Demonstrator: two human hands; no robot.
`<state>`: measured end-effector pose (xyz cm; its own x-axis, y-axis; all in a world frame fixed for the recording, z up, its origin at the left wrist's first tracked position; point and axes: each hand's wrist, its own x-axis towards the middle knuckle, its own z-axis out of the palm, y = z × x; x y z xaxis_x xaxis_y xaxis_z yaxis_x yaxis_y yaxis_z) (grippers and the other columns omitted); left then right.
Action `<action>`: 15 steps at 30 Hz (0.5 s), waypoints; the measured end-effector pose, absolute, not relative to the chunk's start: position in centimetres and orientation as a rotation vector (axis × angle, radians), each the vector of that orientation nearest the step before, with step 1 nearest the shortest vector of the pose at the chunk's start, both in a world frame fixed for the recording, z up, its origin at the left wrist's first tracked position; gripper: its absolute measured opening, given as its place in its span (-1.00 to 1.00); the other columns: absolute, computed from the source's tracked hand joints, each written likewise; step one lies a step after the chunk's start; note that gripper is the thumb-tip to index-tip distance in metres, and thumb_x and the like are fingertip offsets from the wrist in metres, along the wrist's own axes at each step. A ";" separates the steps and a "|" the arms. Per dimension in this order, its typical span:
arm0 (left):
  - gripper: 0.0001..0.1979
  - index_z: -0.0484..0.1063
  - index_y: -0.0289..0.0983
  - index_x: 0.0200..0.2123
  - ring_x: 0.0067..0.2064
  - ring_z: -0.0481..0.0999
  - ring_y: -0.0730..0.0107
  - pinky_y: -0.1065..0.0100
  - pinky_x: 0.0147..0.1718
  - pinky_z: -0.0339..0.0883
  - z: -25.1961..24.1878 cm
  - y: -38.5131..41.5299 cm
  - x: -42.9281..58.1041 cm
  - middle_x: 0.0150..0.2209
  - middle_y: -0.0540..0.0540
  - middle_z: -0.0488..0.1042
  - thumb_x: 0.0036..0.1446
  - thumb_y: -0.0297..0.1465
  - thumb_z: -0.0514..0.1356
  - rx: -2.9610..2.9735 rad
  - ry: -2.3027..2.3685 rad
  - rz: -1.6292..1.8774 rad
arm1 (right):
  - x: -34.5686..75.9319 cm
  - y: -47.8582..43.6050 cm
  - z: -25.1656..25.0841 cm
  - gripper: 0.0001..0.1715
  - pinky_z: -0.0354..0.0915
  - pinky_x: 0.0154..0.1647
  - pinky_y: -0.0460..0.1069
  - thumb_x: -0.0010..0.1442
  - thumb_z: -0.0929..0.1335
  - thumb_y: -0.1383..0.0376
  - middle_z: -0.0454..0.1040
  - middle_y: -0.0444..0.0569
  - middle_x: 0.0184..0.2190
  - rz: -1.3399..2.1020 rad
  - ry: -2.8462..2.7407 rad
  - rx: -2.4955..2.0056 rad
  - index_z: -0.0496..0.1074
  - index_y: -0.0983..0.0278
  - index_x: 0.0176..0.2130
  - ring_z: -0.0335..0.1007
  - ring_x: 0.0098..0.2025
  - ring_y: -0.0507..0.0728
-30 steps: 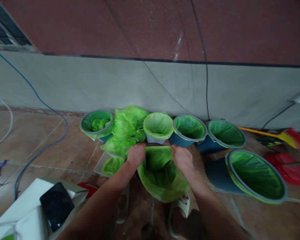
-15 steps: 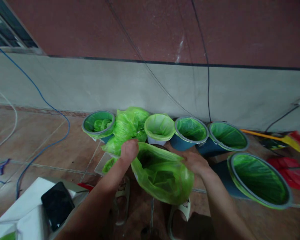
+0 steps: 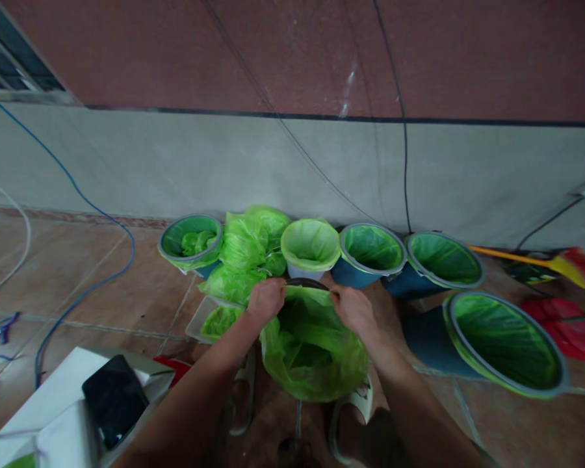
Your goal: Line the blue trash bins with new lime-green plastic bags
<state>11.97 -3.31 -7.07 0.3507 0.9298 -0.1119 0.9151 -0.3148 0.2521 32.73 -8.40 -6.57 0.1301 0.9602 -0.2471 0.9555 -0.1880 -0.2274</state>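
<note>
Between my hands a green plastic bag (image 3: 316,364) hangs with its mouth spread wide. A dark curved rim (image 3: 306,283), seemingly of a bin, shows at its far edge; the rest of that bin is covered by the bag. My left hand (image 3: 267,299) is closed on the bag's edge at the rim's left side. On the right side, my right hand (image 3: 353,307) pinches the edge in the same way. Just beyond stands a white bin (image 3: 306,274) lined with green plastic. Crumpled green bags (image 3: 246,244) lie to its left.
Lined blue bins stand along the wall, one (image 3: 358,276) beyond my right hand and a larger one (image 3: 433,335) nearer me. A clear tray (image 3: 195,323) sits left. A phone (image 3: 114,400) rests on a white box (image 3: 43,383). A blue cable (image 3: 85,292) crosses the tiles.
Both hands have moved inward, closer together, onto the far edge of the bag. The dark rim shows more between them, and the bag's mouth has shifted with the hands.
</note>
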 end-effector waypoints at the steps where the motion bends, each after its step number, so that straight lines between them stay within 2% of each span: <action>1: -0.73 0.54 -0.26 -0.23 -0.17 0.55 0.22 0.30 -0.15 0.34 -7.6 -2.9 11.7 -0.27 -0.16 0.58 0.22 -0.38 0.04 2.324 1.651 0.059 | 33.1 -8.4 -7.1 -0.66 0.26 -0.21 -0.03 0.26 0.22 0.27 0.60 0.05 -0.23 0.550 -1.994 -2.355 0.56 0.20 -0.17 0.51 -0.16 0.16; 7: -0.80 0.56 -0.29 -0.43 -0.35 0.49 0.36 0.41 -0.33 0.28 -11.1 -0.5 11.1 -0.50 -0.04 0.49 0.11 -0.39 0.15 1.847 1.651 0.210 | 34.6 -7.1 -11.6 -0.64 0.24 -0.25 -0.10 0.27 0.22 0.27 0.60 0.04 -0.19 0.632 -1.740 -2.436 0.58 0.22 -0.18 0.50 -0.17 0.12; 11: -0.83 0.55 -0.30 -0.49 -0.44 0.44 0.40 0.43 -0.43 0.21 -13.5 1.6 11.2 -0.58 0.01 0.42 0.06 -0.43 0.17 1.723 1.704 0.286 | 35.5 -4.9 -14.6 -0.65 0.26 -0.20 -0.09 0.26 0.22 0.31 0.59 0.05 -0.18 0.621 -1.559 -2.406 0.57 0.25 -0.15 0.50 -0.13 0.15; 15: -0.88 0.49 -0.30 -0.56 -0.51 0.37 0.42 0.43 -0.49 0.16 -16.0 4.4 11.6 -0.67 0.04 0.31 -0.03 -0.44 0.22 1.601 1.754 0.367 | 36.6 -2.0 -17.3 -0.67 0.27 -0.15 -0.08 0.21 0.24 0.35 0.59 0.05 -0.19 0.716 -1.539 -2.293 0.58 0.26 -0.22 0.49 -0.13 0.15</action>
